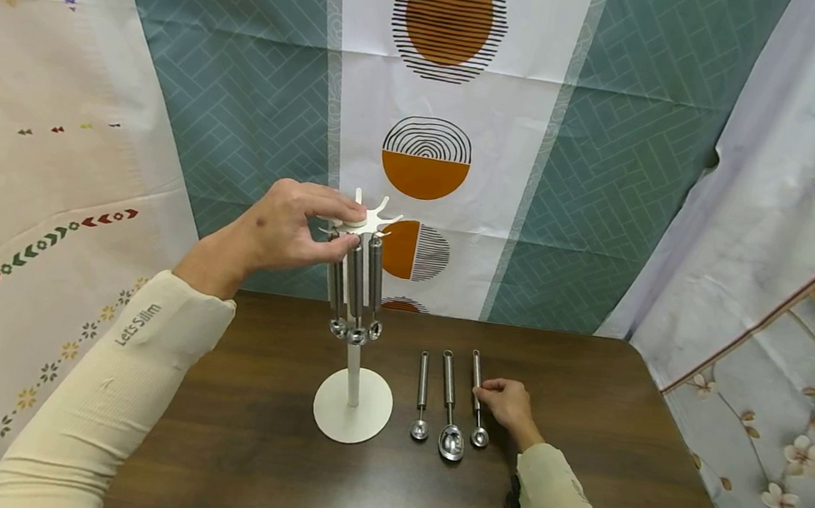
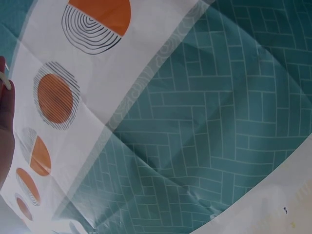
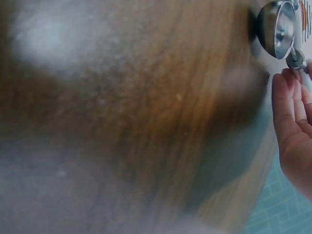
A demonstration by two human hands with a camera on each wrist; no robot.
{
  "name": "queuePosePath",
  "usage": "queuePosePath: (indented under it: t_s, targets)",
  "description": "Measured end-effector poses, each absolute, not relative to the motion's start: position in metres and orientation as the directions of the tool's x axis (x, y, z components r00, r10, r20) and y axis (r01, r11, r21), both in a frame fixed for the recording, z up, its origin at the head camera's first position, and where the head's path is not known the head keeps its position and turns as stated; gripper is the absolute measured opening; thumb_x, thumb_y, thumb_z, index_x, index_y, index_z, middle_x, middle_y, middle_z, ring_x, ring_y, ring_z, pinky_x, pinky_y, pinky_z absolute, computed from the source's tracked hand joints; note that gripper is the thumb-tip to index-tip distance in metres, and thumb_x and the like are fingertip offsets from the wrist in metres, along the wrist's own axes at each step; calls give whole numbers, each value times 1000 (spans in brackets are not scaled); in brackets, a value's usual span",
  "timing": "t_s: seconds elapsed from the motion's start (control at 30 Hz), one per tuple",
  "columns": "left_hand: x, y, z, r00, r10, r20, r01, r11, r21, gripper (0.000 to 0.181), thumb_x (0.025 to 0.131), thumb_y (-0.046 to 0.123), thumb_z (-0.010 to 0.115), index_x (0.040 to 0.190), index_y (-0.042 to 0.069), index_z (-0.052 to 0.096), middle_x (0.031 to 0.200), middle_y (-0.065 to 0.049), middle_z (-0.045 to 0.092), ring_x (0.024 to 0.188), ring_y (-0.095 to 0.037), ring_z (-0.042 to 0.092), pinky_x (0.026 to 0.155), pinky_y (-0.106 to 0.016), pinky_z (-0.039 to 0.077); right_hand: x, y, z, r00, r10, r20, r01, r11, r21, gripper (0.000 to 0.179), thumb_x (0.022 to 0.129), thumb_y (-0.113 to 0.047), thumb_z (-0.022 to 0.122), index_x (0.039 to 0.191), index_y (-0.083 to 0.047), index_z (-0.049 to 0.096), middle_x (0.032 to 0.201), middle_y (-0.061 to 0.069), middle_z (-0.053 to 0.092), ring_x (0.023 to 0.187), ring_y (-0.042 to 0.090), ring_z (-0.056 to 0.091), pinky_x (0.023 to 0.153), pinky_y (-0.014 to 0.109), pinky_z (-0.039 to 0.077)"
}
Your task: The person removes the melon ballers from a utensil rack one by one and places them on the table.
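My left hand point(image 1: 297, 225) grips the top of a white utensil stand point(image 1: 352, 407), thumb below the prongs and fingers above. Several steel scoops point(image 1: 356, 282) with long handles hang from the prongs, partly behind that hand. On the table, right of the stand, lie a small melon baller point(image 1: 419, 430), a larger oval scoop point(image 1: 451, 442) and another melon baller point(image 1: 480, 437), side by side with bowls toward me. My right hand point(image 1: 507, 404) pinches the handle of the rightmost melon baller; its shiny bowl point(image 3: 275, 29) shows at the top of the right wrist view.
A brown wooden table point(image 1: 241, 453) carries everything. Behind it hangs a green and white patterned curtain point(image 1: 433, 98). A cream embroidered cloth point(image 1: 33, 161) hangs at the left and a floral cloth point(image 1: 798, 466) at the right.
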State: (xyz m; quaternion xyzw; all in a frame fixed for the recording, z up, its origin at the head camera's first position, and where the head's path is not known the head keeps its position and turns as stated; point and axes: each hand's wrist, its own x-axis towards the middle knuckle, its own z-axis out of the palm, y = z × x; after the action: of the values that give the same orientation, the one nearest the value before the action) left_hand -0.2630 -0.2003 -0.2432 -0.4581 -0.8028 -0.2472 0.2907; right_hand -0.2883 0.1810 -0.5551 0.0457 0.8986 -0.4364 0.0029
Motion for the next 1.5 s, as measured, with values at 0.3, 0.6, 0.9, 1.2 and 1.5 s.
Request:
queuePosePath:
  t_s: [0.3, 0.6, 0.9, 1.2, 1.5]
  targets:
    - [-263, -199, -241, -431, 592, 681, 871, 470, 142, 29, 80, 13, 76, 106, 2, 78, 107, -11, 75, 100, -31, 71, 85, -49, 56, -291, 179, -553, -991, 98, -92, 133, 632, -763, 18, 84, -16, 79, 87, 1, 75, 68, 0, 68, 60, 11, 64, 58, 27, 48]
    - [-263, -198, -241, -440, 596, 672, 867, 475, 147, 30, 80, 14, 76, 108, 3, 78, 108, -11, 75, 102, -31, 70, 86, -50, 56, -291, 174, -551, -988, 112, -105, 153, 651, -743, 16, 83, -16, 80, 85, 0, 76, 68, 2, 69, 57, 12, 64, 55, 26, 48]
    - [-263, -198, -240, -446, 592, 672, 867, 473, 159, 29, 80, 12, 77, 108, 3, 77, 108, -11, 75, 102, -31, 70, 85, -50, 56, -290, 171, -552, -990, 115, -80, 137, 679, -721, 16, 83, -16, 80, 82, 0, 75, 63, -1, 66, 56, 11, 61, 55, 27, 47]
    - [-262, -200, -242, -453, 582, 676, 859, 489, 154, 30, 80, 14, 77, 108, 3, 78, 108, -11, 75, 102, -32, 70, 86, -50, 56, -288, 168, -552, -990, 120, -76, 137, 676, -724, 17, 83, -15, 80, 82, 1, 74, 62, 0, 65, 56, 11, 60, 56, 28, 47]
    - [-263, -201, -244, -431, 588, 684, 869, 475, 140, 30, 79, 14, 78, 107, 2, 78, 107, -11, 75, 100, -32, 71, 84, -50, 56, -288, 172, -544, -990, 119, -75, 136, 676, -724, 20, 84, -19, 79, 83, 1, 75, 63, 3, 68, 57, 13, 64, 57, 27, 48]
